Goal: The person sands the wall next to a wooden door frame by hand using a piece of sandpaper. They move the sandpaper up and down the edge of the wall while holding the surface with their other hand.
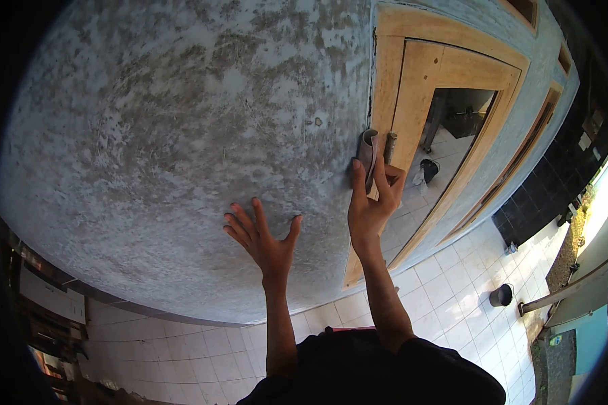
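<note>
My right hand [375,202] grips a curled grey-brown sheet, perhaps sandpaper [367,152], between thumb and fingers. The sheet touches the wall beside the wooden frame [388,74]. Near its right side a small metal hinge or fitting [390,143] shows on the frame. My left hand [267,246] has its fingers spread against or just before the mottled grey-blue wall [216,121], lower and to the left, and holds nothing.
Glass [412,196] fills the wooden frame and mirrors a bucket. White floor tiles [452,283] lie below, with a dark bucket [501,295] at the right. Black tiles [554,169] and a post [567,290] stand farther right. Dark shelving [51,297] is at lower left.
</note>
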A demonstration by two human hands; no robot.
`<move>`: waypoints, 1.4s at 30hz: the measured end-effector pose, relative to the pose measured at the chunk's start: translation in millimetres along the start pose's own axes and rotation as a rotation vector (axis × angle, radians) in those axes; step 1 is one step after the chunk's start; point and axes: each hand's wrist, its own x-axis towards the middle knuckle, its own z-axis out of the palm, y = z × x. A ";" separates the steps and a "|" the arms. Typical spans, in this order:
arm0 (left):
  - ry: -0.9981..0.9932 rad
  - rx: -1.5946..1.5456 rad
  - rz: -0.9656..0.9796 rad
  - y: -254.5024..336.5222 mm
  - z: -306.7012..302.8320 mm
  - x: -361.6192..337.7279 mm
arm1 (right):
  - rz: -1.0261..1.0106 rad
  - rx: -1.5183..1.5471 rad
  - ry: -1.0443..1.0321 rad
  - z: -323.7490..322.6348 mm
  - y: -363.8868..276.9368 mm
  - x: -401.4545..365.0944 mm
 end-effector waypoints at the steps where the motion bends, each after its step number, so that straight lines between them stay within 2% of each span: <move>1: -0.004 0.006 0.004 -0.1 0.4 -0.5 | -0.008 -0.024 -0.003 -0.5 2.8 -1.8; 5: -0.010 -0.003 0.000 1.0 0.2 -0.8 | 0.012 0.003 0.015 3.9 -20.0 32.4; 8: -0.004 -0.002 -0.009 0.9 1.0 -0.7 | -0.101 -0.005 0.036 6.6 -19.5 38.5; 11: 0.008 0.005 -0.004 0.2 0.6 -1.3 | -0.072 -0.026 0.017 3.5 -7.0 8.8; 13: -0.020 0.033 0.014 0.2 -0.3 -0.4 | 0.051 0.000 -0.006 0.2 -4.9 -8.1; 17: -0.024 0.031 0.017 0.0 0.5 -1.5 | 0.059 0.016 0.028 5.7 -15.9 12.6; 19: 0.000 0.011 -0.008 1.2 0.7 -1.1 | -0.055 0.009 0.043 9.4 -22.8 35.4; 23: 0.007 0.015 -0.002 0.9 1.1 -1.3 | -0.008 0.045 0.045 8.6 -29.0 37.2; 27: 0.002 0.028 0.009 1.6 0.6 -1.2 | 0.005 0.013 0.040 6.0 -15.6 5.8; 33: -0.009 0.011 0.000 4.9 0.1 -1.0 | -0.022 0.002 0.052 12.9 -28.5 32.5; 36: -0.007 0.008 -0.003 5.2 -0.3 -2.2 | -0.114 -0.004 0.065 13.5 -27.0 34.6; 38: -0.003 0.007 -0.008 5.0 -0.2 -2.5 | -0.019 0.002 0.031 8.0 -18.8 15.7; 42: -0.006 0.010 -0.012 4.0 1.3 -2.4 | 0.027 0.020 0.021 4.3 -9.4 -4.4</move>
